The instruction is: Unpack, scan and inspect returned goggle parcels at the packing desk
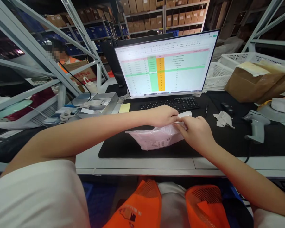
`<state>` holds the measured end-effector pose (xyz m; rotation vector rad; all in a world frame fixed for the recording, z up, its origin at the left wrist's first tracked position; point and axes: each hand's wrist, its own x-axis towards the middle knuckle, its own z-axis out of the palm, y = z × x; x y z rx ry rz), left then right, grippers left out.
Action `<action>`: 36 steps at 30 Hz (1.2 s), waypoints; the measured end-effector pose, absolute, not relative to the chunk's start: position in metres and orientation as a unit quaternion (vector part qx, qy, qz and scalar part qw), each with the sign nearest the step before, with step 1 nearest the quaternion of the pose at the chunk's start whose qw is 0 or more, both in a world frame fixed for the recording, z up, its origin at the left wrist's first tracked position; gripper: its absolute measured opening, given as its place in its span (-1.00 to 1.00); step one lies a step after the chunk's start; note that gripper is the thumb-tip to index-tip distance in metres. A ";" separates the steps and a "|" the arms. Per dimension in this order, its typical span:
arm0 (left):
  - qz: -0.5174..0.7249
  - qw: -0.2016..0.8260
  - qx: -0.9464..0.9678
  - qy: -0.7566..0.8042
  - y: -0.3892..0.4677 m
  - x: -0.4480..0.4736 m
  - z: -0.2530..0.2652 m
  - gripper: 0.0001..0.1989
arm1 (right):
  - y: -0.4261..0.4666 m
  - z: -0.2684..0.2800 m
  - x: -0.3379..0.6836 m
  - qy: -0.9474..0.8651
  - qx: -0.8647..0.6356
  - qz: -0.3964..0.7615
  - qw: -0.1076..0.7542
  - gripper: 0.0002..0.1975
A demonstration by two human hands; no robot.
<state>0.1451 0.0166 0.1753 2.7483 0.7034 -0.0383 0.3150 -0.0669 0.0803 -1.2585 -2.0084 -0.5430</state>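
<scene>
A whitish plastic mailing bag (pixel 154 139) with a printed barcode label rests on the black desk mat (pixel 128 148) in front of the keyboard. My left hand (pixel 165 115) is closed on the bag's upper edge, its fingers bent down over the plastic. Close against it, my right hand (pixel 196 131) pinches the same edge between thumb and fingers. The fingertips of both hands nearly meet there. Whatever the bag contains is hidden.
Behind the bag stand a keyboard (pixel 169 103) and a monitor (pixel 166 68) showing a spreadsheet. To the right lie a pen (pixel 206 110), crumpled paper (pixel 223 119), a mouse (pixel 227 108), a barcode scanner (pixel 256 125) and a cardboard box (pixel 251 80). A person (pixel 64 60) is beyond the left frame.
</scene>
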 end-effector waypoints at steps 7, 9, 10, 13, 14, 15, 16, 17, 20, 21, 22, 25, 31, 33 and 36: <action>0.048 0.001 0.941 0.335 0.043 0.119 0.171 -0.64 | -0.085 0.081 0.346 -0.866 -0.393 -0.171 0.256 -0.74; 0.050 0.037 0.938 0.341 0.043 0.116 0.170 -0.64 | -0.091 0.084 0.350 -0.842 -0.422 -0.191 0.276 -0.81; 0.058 0.060 0.937 0.339 0.041 0.118 0.171 -0.64 | -0.093 0.085 0.349 -0.830 -0.432 -0.205 0.288 -0.84; 0.067 0.094 0.940 0.322 0.030 0.126 0.175 -0.64 | -0.096 0.087 0.331 -0.825 -0.430 -0.230 0.287 -0.77; 0.057 0.093 0.941 0.322 0.026 0.130 0.178 -0.63 | -0.094 0.086 0.324 -0.827 -0.431 -0.237 0.274 -0.73; 0.039 0.088 0.941 0.325 0.022 0.133 0.180 -0.62 | -0.090 0.083 0.318 -0.826 -0.437 -0.244 0.260 -0.73; 0.012 0.082 0.940 0.332 0.019 0.135 0.181 -0.60 | -0.086 0.080 0.313 -0.823 -0.446 -0.253 0.246 -0.79; -0.020 0.073 0.938 0.339 0.016 0.137 0.181 -0.57 | -0.081 0.076 0.310 -0.823 -0.449 -0.260 0.233 -0.87; -0.103 0.045 0.931 0.347 0.015 0.134 0.180 -0.59 | -0.069 0.066 0.311 -0.841 -0.428 -0.260 0.208 -0.81; -0.110 0.031 0.932 0.343 0.020 0.129 0.179 -0.62 | -0.068 0.064 0.315 -0.850 -0.414 -0.250 0.208 -0.77; -0.108 0.012 0.934 0.339 0.026 0.121 0.180 -0.65 | -0.070 0.063 0.320 -0.862 -0.398 -0.232 0.213 -0.76; -0.083 -0.059 0.925 0.366 0.062 0.082 0.186 -0.73 | -0.086 0.066 0.342 -0.896 -0.356 -0.152 0.219 -0.75; -0.050 -0.003 0.894 0.445 0.116 0.007 0.185 -0.68 | -0.104 0.062 0.379 -0.894 -0.375 -0.129 0.209 -0.75; -0.026 0.019 0.895 0.445 0.113 0.006 0.173 -0.66 | -0.100 0.055 0.380 -0.889 -0.397 -0.133 0.184 -0.73; 0.065 0.054 0.899 0.430 0.095 0.016 0.156 -0.60 | -0.092 0.049 0.370 -0.874 -0.449 -0.130 0.135 -0.66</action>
